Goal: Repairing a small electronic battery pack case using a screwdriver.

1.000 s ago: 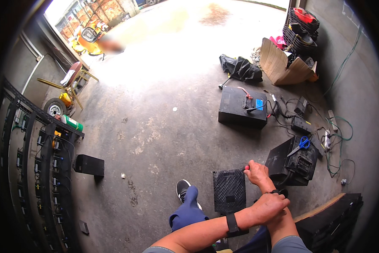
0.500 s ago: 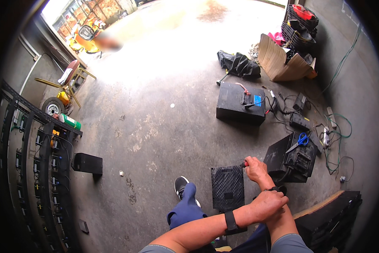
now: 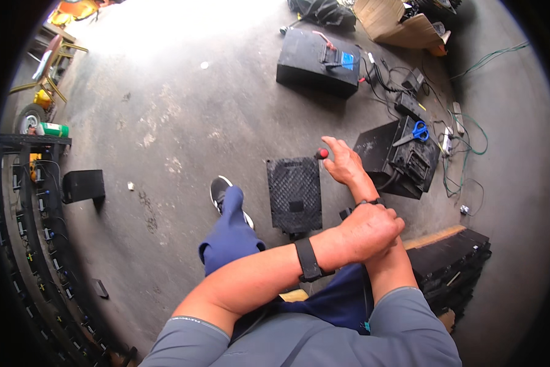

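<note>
My left hand (image 3: 376, 229) crosses over and is closed around my right wrist, just below a black wristband (image 3: 369, 202); its fingertips are partly hidden. My right hand (image 3: 346, 164) reaches forward with its fingers spread. Near its thumb is a red-ended tool (image 3: 322, 153), perhaps a screwdriver seen end-on, at the upper right corner of a black panel (image 3: 295, 183). That panel has a crosshatched face and lies on the floor in front of me. To the right of my right hand stands a black box (image 3: 372, 150), with blue-handled scissors (image 3: 419, 131) on top.
Another black box (image 3: 311, 61) with a red-and-black lead stands farther off. Cables and black adapters (image 3: 412, 105) lie by the right wall. A stack of black panels (image 3: 449, 260) sits at lower right. On the left are a black rack (image 3: 24, 214) and a small black box (image 3: 83, 185).
The view has tilted down and shifted right. My right hand has opened and let go of the red-ended tool. My left hand stays on my right wrist.
</note>
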A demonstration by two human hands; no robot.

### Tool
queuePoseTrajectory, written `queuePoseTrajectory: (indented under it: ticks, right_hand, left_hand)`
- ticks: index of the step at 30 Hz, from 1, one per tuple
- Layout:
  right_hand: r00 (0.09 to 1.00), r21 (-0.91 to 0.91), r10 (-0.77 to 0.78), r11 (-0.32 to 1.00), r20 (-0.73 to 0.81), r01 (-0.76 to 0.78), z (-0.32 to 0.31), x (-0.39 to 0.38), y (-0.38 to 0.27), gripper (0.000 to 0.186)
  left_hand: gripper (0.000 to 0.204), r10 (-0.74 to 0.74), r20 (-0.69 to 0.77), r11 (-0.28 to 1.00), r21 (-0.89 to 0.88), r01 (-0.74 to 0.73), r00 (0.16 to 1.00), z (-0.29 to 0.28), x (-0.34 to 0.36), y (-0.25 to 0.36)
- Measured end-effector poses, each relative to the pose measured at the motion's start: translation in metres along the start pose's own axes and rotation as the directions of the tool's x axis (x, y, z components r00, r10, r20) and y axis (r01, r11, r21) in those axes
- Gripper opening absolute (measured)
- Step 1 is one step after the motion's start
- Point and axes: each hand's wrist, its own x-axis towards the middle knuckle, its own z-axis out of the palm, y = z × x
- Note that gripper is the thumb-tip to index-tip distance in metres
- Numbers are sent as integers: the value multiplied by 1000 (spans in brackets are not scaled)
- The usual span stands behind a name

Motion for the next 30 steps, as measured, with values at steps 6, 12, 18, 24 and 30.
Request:
queuePoseTrajectory:
  ticks: [6,12,18,24,30]
  right_hand:
    - [962,-108,183,981,204,-164,-7,6,-17,43]
    - [983,-12,82,997,167,-81,-8,2,-11,44]
    - [998,-22,55,998,-15,-55,-3,0,-13,36]
    - [992,-72,129,989,4,-128,-3,1,-14,40]
    - [900,-210,309,945,309,-252,-12,12,-29,47]
  left_hand:
    - [22,24,-59,1000,11,-23,998,2,-5,2]
    - [21,26,-45,1000,-4,-27,999,1,-2,3]
    - [22,29,-84,1000,-2,-30,996,1,-4,3]
    - [23,24,-50,999,29,-22,998,3,-3,3]
    - [21,7,-74,998,63,-3,997,5,-4,1]
